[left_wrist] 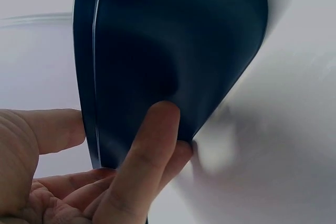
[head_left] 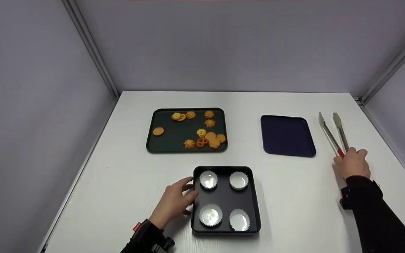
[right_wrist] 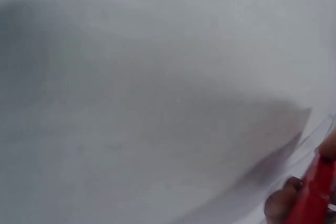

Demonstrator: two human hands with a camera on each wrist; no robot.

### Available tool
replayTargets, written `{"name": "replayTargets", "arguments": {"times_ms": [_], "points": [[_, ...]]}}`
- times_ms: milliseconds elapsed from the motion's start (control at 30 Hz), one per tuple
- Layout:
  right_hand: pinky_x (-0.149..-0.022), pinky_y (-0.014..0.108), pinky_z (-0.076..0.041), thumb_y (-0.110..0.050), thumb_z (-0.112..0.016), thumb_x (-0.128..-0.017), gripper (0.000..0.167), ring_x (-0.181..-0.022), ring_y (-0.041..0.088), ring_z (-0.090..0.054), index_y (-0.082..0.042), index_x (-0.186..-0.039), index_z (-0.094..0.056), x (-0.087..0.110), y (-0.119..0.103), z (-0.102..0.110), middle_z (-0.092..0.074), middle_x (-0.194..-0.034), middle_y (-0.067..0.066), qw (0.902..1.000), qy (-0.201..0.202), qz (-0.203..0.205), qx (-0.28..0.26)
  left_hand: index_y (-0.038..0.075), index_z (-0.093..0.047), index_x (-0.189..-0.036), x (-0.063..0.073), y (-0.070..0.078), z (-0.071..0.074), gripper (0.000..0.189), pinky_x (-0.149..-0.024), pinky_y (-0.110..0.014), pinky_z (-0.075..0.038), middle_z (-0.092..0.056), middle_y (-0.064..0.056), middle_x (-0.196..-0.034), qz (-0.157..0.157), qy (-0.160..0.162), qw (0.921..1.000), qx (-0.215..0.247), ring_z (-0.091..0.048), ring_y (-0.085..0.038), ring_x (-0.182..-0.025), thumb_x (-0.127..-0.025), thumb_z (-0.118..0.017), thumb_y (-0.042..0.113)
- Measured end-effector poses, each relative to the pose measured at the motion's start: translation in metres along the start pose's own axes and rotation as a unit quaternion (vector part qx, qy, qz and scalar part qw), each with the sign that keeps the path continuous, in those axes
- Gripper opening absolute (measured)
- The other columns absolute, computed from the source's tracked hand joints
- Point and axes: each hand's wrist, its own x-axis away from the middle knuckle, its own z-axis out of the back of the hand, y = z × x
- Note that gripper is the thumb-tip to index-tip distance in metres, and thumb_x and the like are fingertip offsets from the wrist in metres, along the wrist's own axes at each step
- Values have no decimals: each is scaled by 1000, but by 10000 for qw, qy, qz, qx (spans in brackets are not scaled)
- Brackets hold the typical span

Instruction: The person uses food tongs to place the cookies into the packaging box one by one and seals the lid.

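A dark rectangular baking pan (head_left: 225, 196) holds several white fluted cupcake liners (head_left: 210, 215), spread toward its corners. My left hand (head_left: 174, 200) grips the pan's left side, with the thumb at the rim. In the left wrist view, fingers (left_wrist: 149, 156) press the pan's outer wall (left_wrist: 205, 30). Over at the right, my right hand (head_left: 353, 163) holds metal tongs (head_left: 342, 134) by their red grip (head_left: 340, 153). Their two tips are spread and point toward the back. The right wrist view catches only the red handle (right_wrist: 315, 195) and some fingertips at its corner.
A dark green tray (head_left: 169, 142) at the back left carries several cookies (head_left: 214, 142) and a pretzel (head_left: 201, 142). A flat navy tray (head_left: 287, 136) lies between it and the tongs. Walls (head_left: 230, 45) border the white table (head_left: 128, 168) behind and at the sides.
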Motion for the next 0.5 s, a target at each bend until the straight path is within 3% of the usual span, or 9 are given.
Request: {"name": "replayTargets", "arguments": {"times_ms": [100,267,367,500], "points": [[-59,61,-47,-21,-55,-100,40,-67,51,-54,18,-107,-48,2,-2,3,-38,-111,43,9997,181,-69,-129,-3,-46,-150,0,0,-1,58,-55,-33,-61,-59,-32,-136,-26,-8,10000,-9,-74,-28,-84,-100,-67,18],[-63,64,-48,-31,-63,-102,46,-75,56,-59,14,-108,-57,3,-17,9,-55,-94,38,9951,742,587,-292,-3,-46,-150,0,0,-1,57,-55,-33,-61,-59,-33,-136,-26,9,10000,66,-75,-28,-84,-100,-67,17],[-60,55,-47,-34,-66,-101,46,-72,47,-61,11,-110,-60,2,-36,13,-61,-84,30,9911,747,1008,-438,-3,-48,-148,1,-1,0,57,-56,-32,-61,-60,-33,-134,-70,69,9999,34,-75,-28,-86,-99,-68,17],[-61,45,-44,-36,-68,-100,48,-73,38,-60,8,-117,-62,4,-69,15,-64,-87,24,9851,513,1541,-566,-4,-49,-147,1,-1,-1,57,-62,-31,-61,-62,-33,-132,-172,147,9997,-136,-75,-27,-92,-98,-70,19]]}}
